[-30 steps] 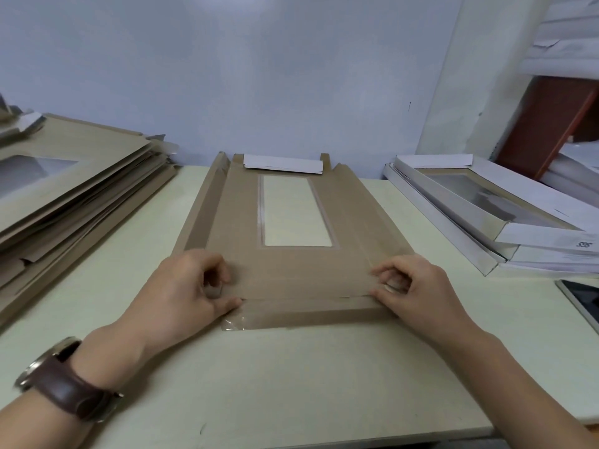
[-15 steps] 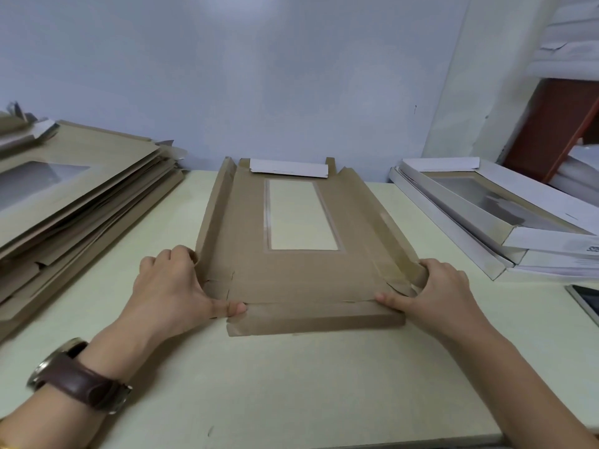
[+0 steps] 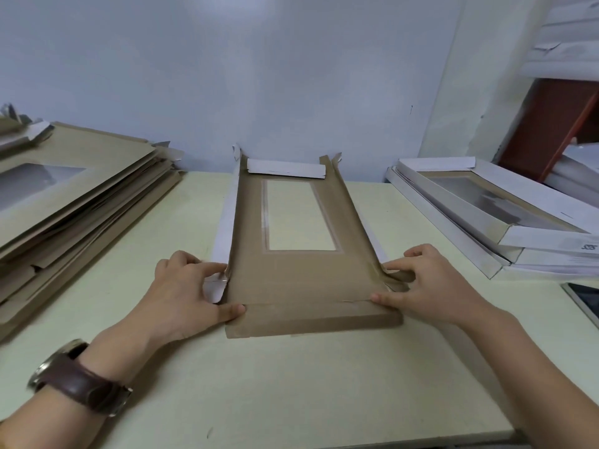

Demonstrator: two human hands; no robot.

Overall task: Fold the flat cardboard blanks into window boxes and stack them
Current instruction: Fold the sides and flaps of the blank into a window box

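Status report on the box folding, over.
Left hand and right hand grip the cardboard blank at its near corners. Side walls raised, near flap flat on the table. Nothing blocking the fold.

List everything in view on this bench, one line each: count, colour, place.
cardboard blank: one, brown inside, white outside, table centre, side walls raised
flat blanks: one stack, brown, table's left side
folded window boxes: one stack, number unclear, white, table's right side
table: one, pale cream-green, beneath everything
dark-screened flat object: one, right edge, cut off by the frame
shelf unit: one, red-brown, upper right
wristwatch: one, brown strap, left wrist
left hand: grips the blank's near left corner
right hand: grips the blank's near right corner
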